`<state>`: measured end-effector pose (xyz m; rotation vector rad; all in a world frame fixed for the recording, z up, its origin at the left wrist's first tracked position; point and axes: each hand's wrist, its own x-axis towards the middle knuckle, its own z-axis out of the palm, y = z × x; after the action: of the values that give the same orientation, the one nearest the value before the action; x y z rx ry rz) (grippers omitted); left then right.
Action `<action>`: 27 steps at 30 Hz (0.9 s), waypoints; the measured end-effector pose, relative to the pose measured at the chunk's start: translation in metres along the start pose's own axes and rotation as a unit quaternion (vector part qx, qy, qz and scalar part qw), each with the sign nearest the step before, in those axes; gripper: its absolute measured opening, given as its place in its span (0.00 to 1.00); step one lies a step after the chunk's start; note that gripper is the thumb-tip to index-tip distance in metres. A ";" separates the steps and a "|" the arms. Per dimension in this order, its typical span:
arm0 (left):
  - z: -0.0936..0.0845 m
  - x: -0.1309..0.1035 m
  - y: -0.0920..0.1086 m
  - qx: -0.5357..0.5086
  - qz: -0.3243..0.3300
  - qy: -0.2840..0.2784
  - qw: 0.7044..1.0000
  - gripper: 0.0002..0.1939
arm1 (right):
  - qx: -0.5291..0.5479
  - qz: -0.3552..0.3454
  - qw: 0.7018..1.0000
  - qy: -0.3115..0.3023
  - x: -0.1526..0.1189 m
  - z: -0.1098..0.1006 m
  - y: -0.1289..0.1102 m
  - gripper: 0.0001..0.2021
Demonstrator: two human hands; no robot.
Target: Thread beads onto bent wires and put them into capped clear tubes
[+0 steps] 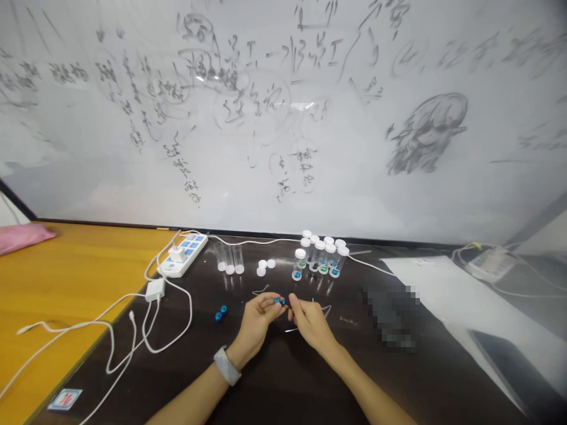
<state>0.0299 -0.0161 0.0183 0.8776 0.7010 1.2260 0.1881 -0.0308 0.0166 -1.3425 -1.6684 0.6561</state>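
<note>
My left hand (pixel 261 314) pinches a small shiny blue piece (pixel 279 301) between thumb and fingertips. Close against it, my right hand (pixel 305 317) is closed too, its thumb and fingers meeting at the piece's dark end; what they grip is too small to make out. Two similar blue pieces (pixel 221 313) lie on the dark table left of my hands. A thin wire with a small loop (pixel 261 290) is just beyond my left fingers. Under my right hand a thin metal rod (pixel 292 330) shows its tip.
Several capped clear tubes (pixel 319 255) with small coloured parts stand at the back. Three clear tubes (pixel 230 260) and three white caps (pixel 261 268) are left of them. A power strip (pixel 183 255) with white cables lies left; paper (pixel 443 295) and a dark phone-like slab (pixel 516 372) lie right.
</note>
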 end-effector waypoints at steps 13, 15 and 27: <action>0.003 -0.001 0.003 -0.017 -0.010 0.006 1.000 0.17 | -0.086 -0.063 0.993 -0.043 -0.003 -0.011 -0.007 0.23; 0.002 -0.001 0.004 -0.016 -0.008 0.006 1.000 0.16 | -0.087 -0.065 0.993 -0.040 -0.003 -0.013 -0.007 0.22; 0.001 -0.001 0.005 0.004 0.004 -0.004 1.000 0.17 | -0.096 -0.100 0.990 -0.042 -0.003 -0.012 -0.003 0.16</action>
<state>0.0283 -0.0166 0.0234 0.8916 0.6980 1.2266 0.1974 -0.0356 0.0242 -1.2723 -1.9442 0.4488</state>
